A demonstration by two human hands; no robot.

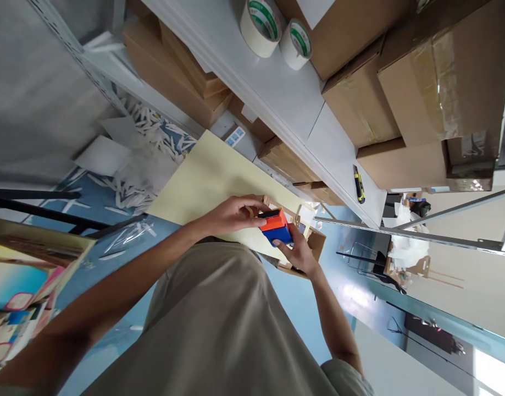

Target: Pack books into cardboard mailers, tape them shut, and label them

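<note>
In front of my body I hold an orange-and-blue block-shaped thing [276, 225] with a black strip along its far side; its exact kind I cannot make out. My left hand [238, 213] pinches its left end between thumb and fingers. Around its right end my right hand [298, 250] is closed, the thumb lying on the blue side. Below both hands lies a pale yellow board [206, 176]. Just beyond my right hand an open cardboard box [317, 245] is partly hidden by that hand.
A grey shelf [293, 104] runs diagonally ahead, bearing two tape rolls [258, 30], a yellow-and-black utility knife [358, 184] and cardboard boxes [361, 107]. White scraps [143, 159] litter the blue floor at left. A box of colourful printed items [21, 286] stands at lower left.
</note>
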